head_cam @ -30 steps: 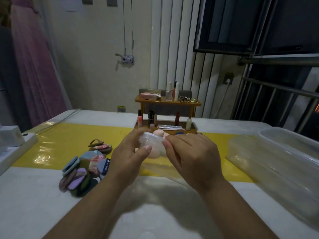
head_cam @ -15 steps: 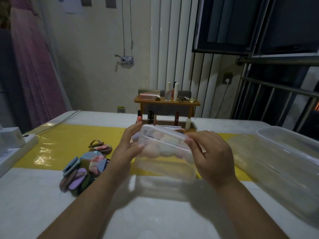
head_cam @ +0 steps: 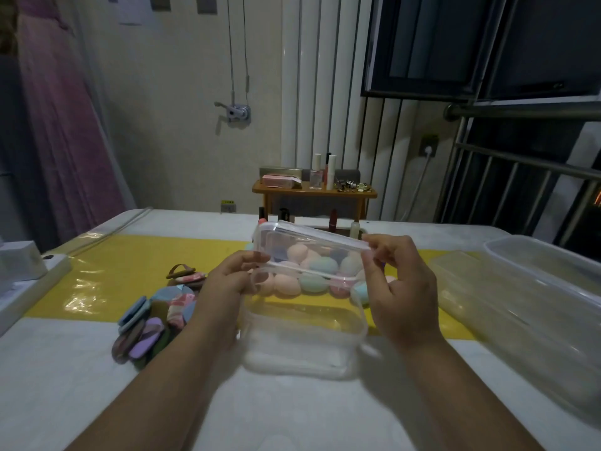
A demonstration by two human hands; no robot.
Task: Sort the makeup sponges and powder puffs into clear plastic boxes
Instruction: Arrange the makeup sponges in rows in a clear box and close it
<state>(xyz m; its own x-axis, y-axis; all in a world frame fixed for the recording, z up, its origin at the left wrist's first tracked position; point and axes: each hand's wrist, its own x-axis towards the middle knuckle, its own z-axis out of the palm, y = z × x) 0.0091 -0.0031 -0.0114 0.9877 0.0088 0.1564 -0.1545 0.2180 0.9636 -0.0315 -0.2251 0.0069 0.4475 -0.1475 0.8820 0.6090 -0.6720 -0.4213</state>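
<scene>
A small clear plastic box (head_cam: 305, 340) stands on the white table in front of me. My left hand (head_cam: 224, 288) and my right hand (head_cam: 400, 288) each pinch one end of its clear lid (head_cam: 312, 245), which hangs tilted above the box's far rim. Several pastel egg-shaped makeup sponges (head_cam: 286, 284) show through the lid and the far wall; whether they lie in the box or just behind it I cannot tell. A pile of flat powder puffs (head_cam: 153, 317) in blue, purple and pink lies to the left of my left wrist.
A large clear plastic box (head_cam: 546, 297) and a long clear lid (head_cam: 455, 275) sit at the right. A wooden cosmetics rack (head_cam: 313, 190) stands at the back. A white power strip (head_cam: 29, 271) lies at the left edge. A yellow strip (head_cam: 107, 271) crosses the table.
The lid, first bunched between both hands close together, has been spread out lengthwise and lifted higher. My hands have moved apart to its two ends.
</scene>
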